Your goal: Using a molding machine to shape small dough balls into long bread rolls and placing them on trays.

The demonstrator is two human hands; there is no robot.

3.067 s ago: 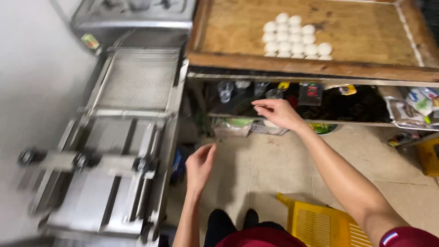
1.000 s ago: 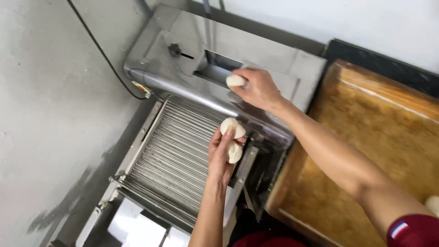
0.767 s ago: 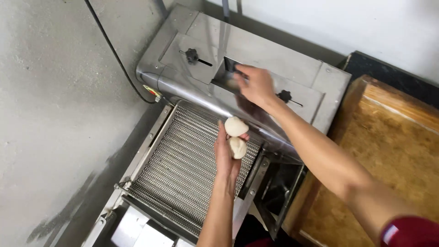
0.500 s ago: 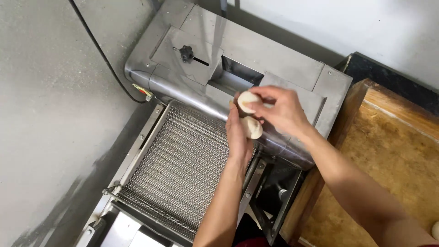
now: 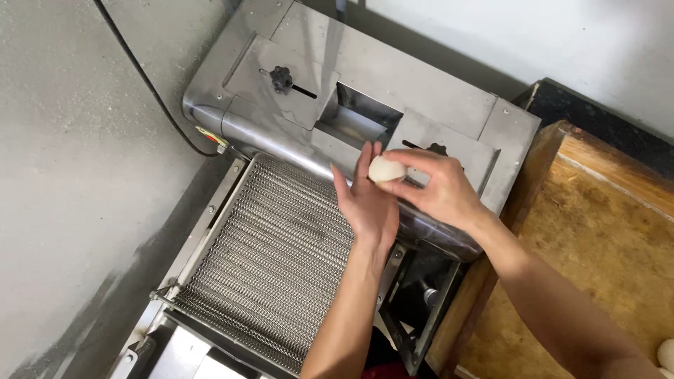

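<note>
dough ball [image 5: 387,169] pinched in right hand [image 5: 437,191] fingertips, against open left hand [image 5: 366,201]

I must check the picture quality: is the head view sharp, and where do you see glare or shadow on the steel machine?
Head view: mostly sharp, the hands and the dough ball with no motion blur. Soft glare lies along the rounded front edge of the steel machine. The feed opening is dark inside. Grey shadow falls on the wall at lower left. The mesh belt is evenly lit.

Bright even daylight, sharp focus, soft shadows (mild steel glare)
</note>
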